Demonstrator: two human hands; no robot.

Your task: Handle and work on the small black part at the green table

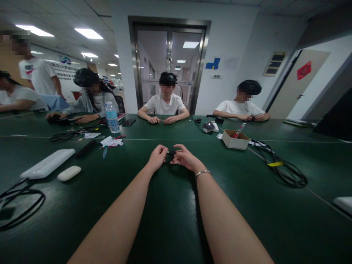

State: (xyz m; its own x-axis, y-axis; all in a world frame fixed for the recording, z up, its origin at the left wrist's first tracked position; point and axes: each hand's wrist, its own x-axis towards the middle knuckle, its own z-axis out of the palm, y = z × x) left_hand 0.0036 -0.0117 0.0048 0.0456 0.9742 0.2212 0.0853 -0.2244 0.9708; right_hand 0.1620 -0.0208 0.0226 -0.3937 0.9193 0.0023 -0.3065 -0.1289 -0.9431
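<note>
Both of my bare hands meet above the middle of the green table [170, 205]. Between them is a small dark object [172, 152], too small and partly covered to name; its left end looks lighter. My left hand [158, 157] is closed, with thumb and forefinger pinching that left end. From the other side, my right hand [187, 158] has its fingers bent round the dark end, the thumb and fingertips close about it. A silver bangle [202, 174] circles my right wrist.
To the left lie a white power bank [48, 164], a white rounded case [69, 173] and black cables [24, 205]. A water bottle [112, 117] stands beyond. At right are an open cardboard box [235, 142] and coiled cable [288, 174]. Several people sit across the table.
</note>
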